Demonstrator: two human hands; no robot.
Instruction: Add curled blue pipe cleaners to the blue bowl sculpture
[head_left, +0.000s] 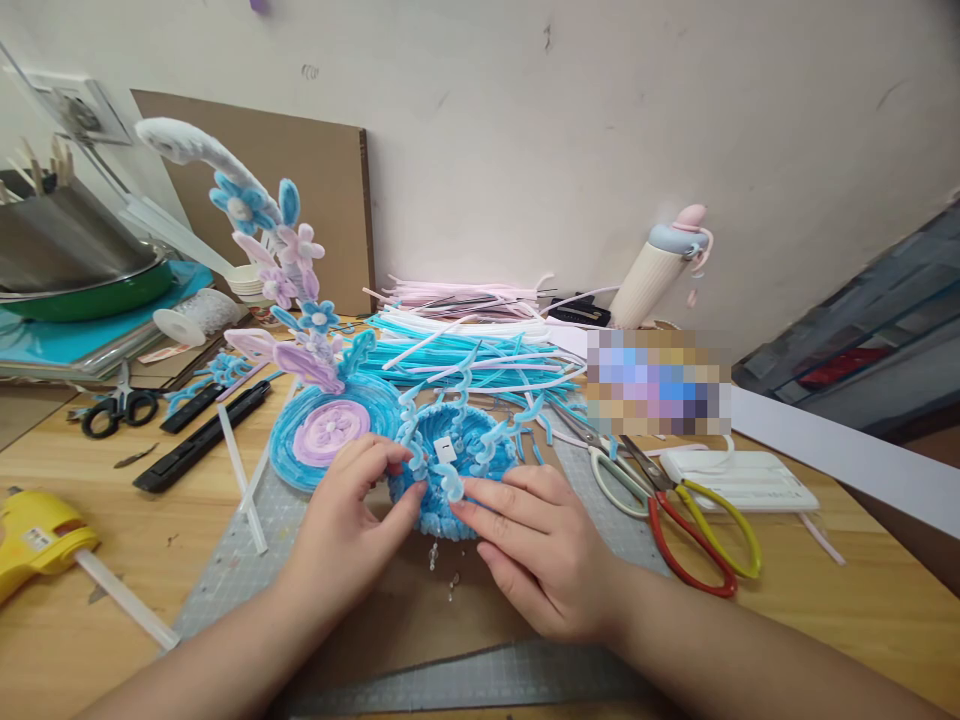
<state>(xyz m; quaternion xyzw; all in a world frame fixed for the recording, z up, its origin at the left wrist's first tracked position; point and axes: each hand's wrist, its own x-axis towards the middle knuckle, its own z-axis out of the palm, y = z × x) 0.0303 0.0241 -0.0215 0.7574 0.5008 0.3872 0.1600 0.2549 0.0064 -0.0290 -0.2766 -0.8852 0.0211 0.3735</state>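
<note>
Basically, head view: both hands at blue fuzzy bowl (439, 515), mid-table.
L hand (360, 520): thumb + index pinching bowl's L rim by a curly strand; R hand (551, 550): fingers pressed tog. at front R rim, tips by pale blue curl (450, 482), can't tell if gripping. Bowl on cardboard (420, 625) over grey mat (225, 570), just R of blue disc (283, 445) w/ pink ctr. Pipe cleaners (465, 350) behind; red/yellow-handled scissors (694, 540) far R; glue gun (41, 540) far L.
</note>
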